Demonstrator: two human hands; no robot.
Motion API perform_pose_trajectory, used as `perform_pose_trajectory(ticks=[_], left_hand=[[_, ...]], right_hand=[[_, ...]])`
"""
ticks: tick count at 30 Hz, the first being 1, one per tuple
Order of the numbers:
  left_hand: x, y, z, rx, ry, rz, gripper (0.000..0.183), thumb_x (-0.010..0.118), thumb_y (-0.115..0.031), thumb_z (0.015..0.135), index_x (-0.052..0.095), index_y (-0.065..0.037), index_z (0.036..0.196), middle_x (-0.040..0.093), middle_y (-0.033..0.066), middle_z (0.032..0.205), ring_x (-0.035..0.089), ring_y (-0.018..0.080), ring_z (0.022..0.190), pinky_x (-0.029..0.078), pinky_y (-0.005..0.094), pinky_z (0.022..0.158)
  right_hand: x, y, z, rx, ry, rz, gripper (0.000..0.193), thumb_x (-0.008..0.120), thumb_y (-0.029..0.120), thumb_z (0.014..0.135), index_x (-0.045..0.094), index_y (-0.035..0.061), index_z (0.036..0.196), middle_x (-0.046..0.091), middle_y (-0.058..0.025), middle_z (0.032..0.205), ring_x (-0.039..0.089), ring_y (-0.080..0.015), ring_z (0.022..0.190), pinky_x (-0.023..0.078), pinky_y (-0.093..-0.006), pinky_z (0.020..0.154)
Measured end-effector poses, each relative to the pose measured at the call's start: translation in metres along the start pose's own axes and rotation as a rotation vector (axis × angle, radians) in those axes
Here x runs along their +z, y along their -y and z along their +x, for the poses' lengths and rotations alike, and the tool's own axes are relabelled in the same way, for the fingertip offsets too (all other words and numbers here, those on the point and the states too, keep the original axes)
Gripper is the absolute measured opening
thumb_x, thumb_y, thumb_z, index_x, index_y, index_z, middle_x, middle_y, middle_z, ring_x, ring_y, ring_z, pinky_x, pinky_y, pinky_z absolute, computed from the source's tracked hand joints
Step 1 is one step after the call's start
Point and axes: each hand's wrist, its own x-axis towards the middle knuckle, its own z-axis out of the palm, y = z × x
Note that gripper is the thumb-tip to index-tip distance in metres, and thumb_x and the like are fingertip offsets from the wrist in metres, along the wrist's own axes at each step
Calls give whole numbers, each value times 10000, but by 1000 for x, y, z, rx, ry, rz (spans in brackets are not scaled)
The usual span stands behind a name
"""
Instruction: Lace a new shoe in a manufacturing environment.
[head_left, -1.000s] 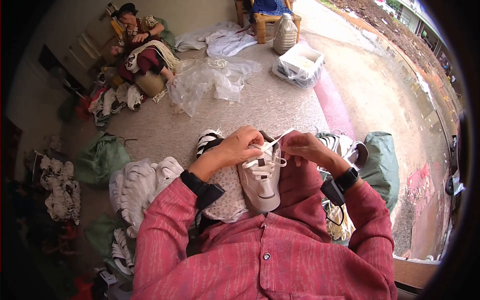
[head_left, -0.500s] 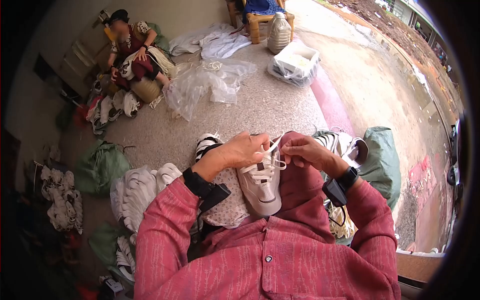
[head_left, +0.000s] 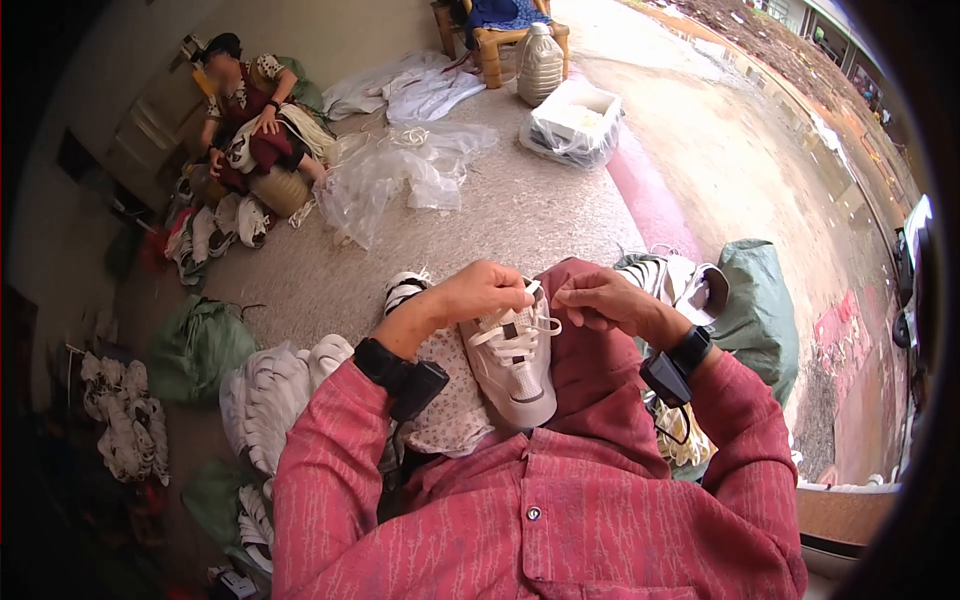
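Note:
A white sneaker with a dark tongue patch rests on my lap, toe toward me. Its white shoelace runs through the eyelets, and a loop sticks out on the right side. At the shoe's upper left, my left hand is closed in a pinch on the lace, whose pale end shows by the fingertips. My right hand is held just right of the shoe opening, thumb and finger pressed together. What lies between those fingertips is too small to make out. Under the shoe is a flowered cloth.
White shoes are heaped at my left and right, beside green sacks. Ahead lie clear plastic sheeting, a white tub and a large bottle. Another person sits at far left among shoes.
The lace strand stretched between my hands is no longer seen there; only a short end shows at my left fingertips. Both hands stay near the shoe's top. The view has shifted slightly.

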Motion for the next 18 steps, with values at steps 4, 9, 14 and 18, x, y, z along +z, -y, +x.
perform_pose_trajectory(ticks=[4, 9, 14, 18], left_hand=[[-9, 1, 1, 87, -10, -259, 230, 585, -250, 953, 637, -79, 808, 560, -64, 753, 473, 33, 694, 376, 196, 650], [-12, -1, -2, 88, -47, -238, 235, 597, -274, 939, 632, -97, 787, 543, -81, 718, 455, 21, 661, 364, 196, 598], [-11, -7, -4, 72, -45, -166, 223, 594, -267, 940, 621, -94, 802, 536, -86, 727, 442, 18, 660, 343, 190, 591], [-10, -10, -5, 48, -53, -184, 208, 601, -252, 932, 624, -92, 802, 552, -84, 741, 456, 17, 673, 352, 190, 601]], right_hand=[[-3, 1, 0, -57, -20, -10, 226, 602, 240, 941, 677, 26, 945, 601, -17, 654, 449, -61, 437, 281, -213, 383], [0, 1, 1, -77, 12, 17, 196, 605, 206, 937, 682, 27, 929, 595, -9, 649, 457, -54, 447, 286, -204, 384], [5, 3, 0, -113, 11, 23, 186, 617, 201, 925, 687, 28, 930, 568, 10, 627, 441, -43, 437, 275, -201, 380], [7, 5, 4, -132, 38, -3, 170, 612, 172, 912, 695, 27, 941, 537, 25, 604, 414, -38, 427, 259, -203, 376]])
